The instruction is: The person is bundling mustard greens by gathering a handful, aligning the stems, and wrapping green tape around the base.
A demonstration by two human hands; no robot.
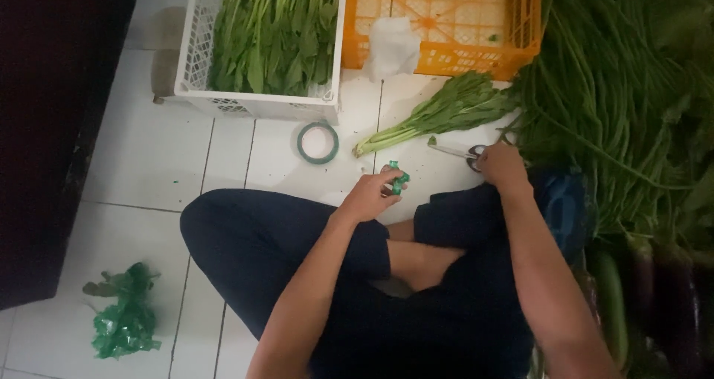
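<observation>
- Two crates stand on the tiled floor (149,148): a white crate (195,52) packed with leafy greens (275,33), and an orange crate (513,22) holding crumpled white paper (392,46).
- Left hand (370,195): fingers pinch a scrap of green tape (399,180).
- Right hand (503,167): fingers curled on the scissors (457,151) lying on the floor.

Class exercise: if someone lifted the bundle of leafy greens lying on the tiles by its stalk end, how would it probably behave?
The bundle of leafy greens would probably droop at its broad leafy end, since the leaves look thin and soft. The pale stalks lie straight, so that end seems stiffer. It looks light, and unlikely to roll far.
</observation>
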